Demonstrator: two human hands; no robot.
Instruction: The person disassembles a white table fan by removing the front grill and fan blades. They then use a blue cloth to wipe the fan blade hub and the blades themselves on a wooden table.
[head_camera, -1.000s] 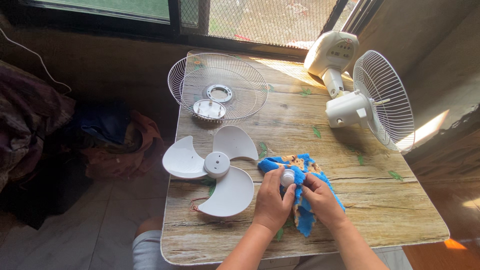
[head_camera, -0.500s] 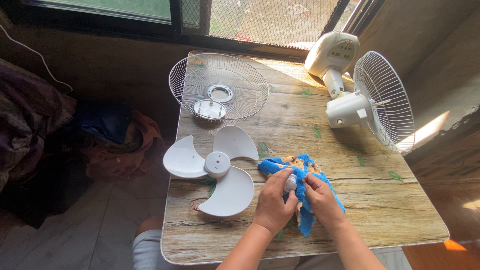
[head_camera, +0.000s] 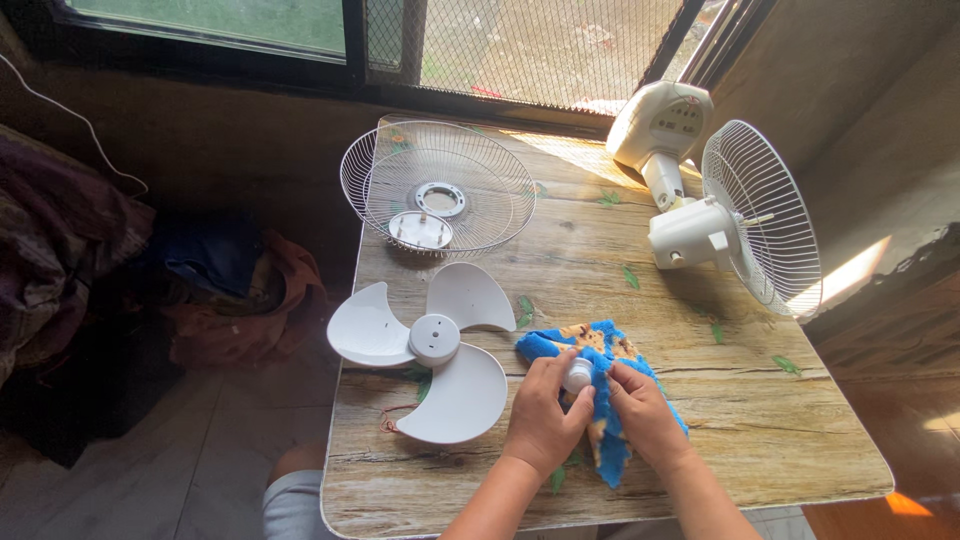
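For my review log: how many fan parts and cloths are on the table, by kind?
Wire fan guards: 2 (loose guard, guard on fan body)
Fan blade: 1
Fan body with base: 1
Small white cap: 1
Blue cloth: 1
Total: 6

The wooden table (head_camera: 700, 430) carries fan blade (head_camera: 430, 345), wire guard (head_camera: 440, 190), fan body (head_camera: 700, 215), cloth (head_camera: 590, 345).

Sharp daylight from the window (head_camera: 520, 45); left side perhaps underexposed.

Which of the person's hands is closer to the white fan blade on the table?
Left. The left hand sits just right of the fan blade, holding a small white cap. The right hand is farther right, on the blue cloth.
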